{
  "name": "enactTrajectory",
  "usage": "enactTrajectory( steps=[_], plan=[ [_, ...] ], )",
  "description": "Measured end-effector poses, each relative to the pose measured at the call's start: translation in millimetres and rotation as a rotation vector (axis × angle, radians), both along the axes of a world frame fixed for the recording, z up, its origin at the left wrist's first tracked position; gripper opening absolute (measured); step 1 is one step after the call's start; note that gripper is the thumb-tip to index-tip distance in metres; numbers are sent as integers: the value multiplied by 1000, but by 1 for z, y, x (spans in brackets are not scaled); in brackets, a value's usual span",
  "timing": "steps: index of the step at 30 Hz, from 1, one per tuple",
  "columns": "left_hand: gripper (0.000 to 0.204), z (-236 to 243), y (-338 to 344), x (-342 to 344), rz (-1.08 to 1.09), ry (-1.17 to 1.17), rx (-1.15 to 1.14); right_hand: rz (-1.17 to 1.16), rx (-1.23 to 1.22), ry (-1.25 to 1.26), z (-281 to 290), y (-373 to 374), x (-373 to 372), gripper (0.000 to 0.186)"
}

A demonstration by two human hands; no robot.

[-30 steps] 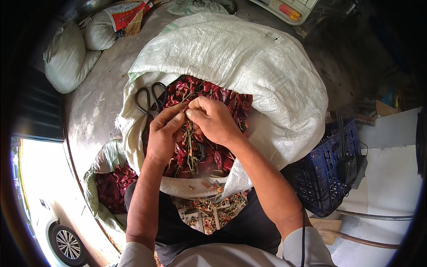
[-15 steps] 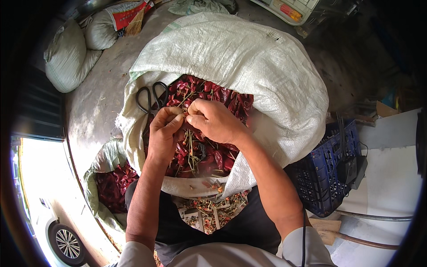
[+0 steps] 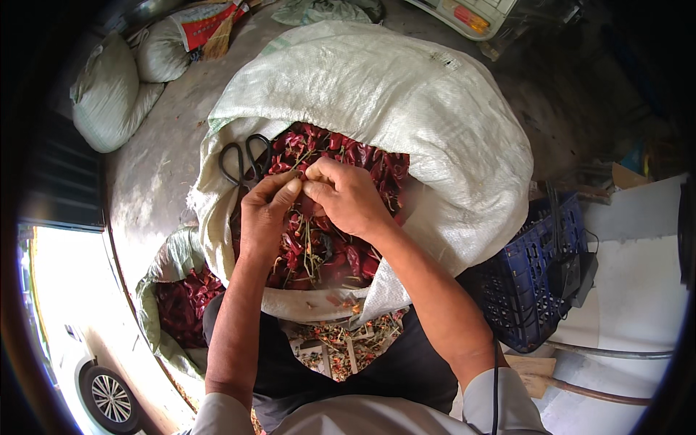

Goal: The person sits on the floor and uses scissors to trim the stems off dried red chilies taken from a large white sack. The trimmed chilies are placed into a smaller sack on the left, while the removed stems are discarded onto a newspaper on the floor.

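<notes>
My left hand (image 3: 268,210) and my right hand (image 3: 341,199) meet over a large white woven sack (image 3: 370,72) of dried red chillies (image 3: 362,262), with thumbs and forefingers pinched close together. Between the fingertips is something small, perhaps a chilli or its stem, largely hidden. Loose pale green stems (image 3: 309,254) lie on the chillies just below my fingers. Black-handled scissors (image 3: 230,164) rest at the sack's left edge, their blades mostly out of sight.
A second sack (image 3: 152,304) of chillies stands lower left, stuffed sacks (image 3: 109,101) upper left. A blue crate (image 3: 518,290) with dark devices (image 3: 580,279) is at the right. Below the sack, slats (image 3: 351,355) carry scattered debris. A car wheel (image 3: 109,395) shows lower left.
My joined fingertips dipped slightly half a second ago and are now a little higher again. The sack, scissors and surroundings look the same.
</notes>
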State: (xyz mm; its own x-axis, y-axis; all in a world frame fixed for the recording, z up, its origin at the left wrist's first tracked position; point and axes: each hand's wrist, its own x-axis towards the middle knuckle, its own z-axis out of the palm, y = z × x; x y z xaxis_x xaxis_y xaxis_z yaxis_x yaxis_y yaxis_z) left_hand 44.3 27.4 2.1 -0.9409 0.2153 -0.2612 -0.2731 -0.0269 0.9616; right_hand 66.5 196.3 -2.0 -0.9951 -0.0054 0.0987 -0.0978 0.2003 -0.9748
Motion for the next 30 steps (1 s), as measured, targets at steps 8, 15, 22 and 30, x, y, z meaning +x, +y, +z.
enactTrajectory(
  steps=[8, 15, 22, 30],
  plan=[
    [29, -3, -3, -1, -26, 42, -8, -15, 111, 40, 2, -1, 0, 16],
    [27, -12, -2, -2, -50, 307, -161, 38, 136, 10, 1, 1, -1, 21],
    [23, -2, 0, -1, -41, 231, -181, 46, 148, 38, 3, 5, -3, 20],
    [16, -16, -1, -5, -47, 253, -218, 39, 40, -89, 3, 0, 0, 20]
  ],
)
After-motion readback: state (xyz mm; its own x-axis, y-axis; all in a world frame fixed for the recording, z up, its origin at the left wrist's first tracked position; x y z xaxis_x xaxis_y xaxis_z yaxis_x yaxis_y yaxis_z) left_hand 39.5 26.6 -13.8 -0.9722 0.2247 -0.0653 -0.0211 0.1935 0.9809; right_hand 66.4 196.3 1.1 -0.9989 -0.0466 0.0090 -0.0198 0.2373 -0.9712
